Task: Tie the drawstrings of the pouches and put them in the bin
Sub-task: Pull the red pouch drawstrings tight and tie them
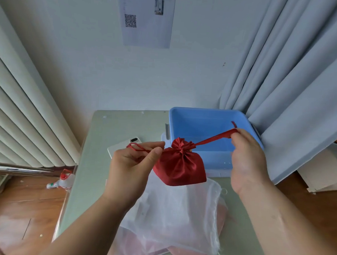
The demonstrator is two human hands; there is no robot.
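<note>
While pouch (181, 167) hangs over table (115, 128), near bin (207, 112) at far right corner, our left hand (130, 160) pinches one drawstring (138, 148), right hand (246, 158) pinches other, taut. Mouth cinched; we judge knot next: cross strings, loop, tighten.

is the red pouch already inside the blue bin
No, the red pouch hangs by its drawstrings between the left hand and right hand, outside the blue bin.

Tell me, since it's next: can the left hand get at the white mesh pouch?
Probably not yet: the left hand pinches a drawstring of the red pouch, though the white mesh pouch lies unobstructed below.
</note>
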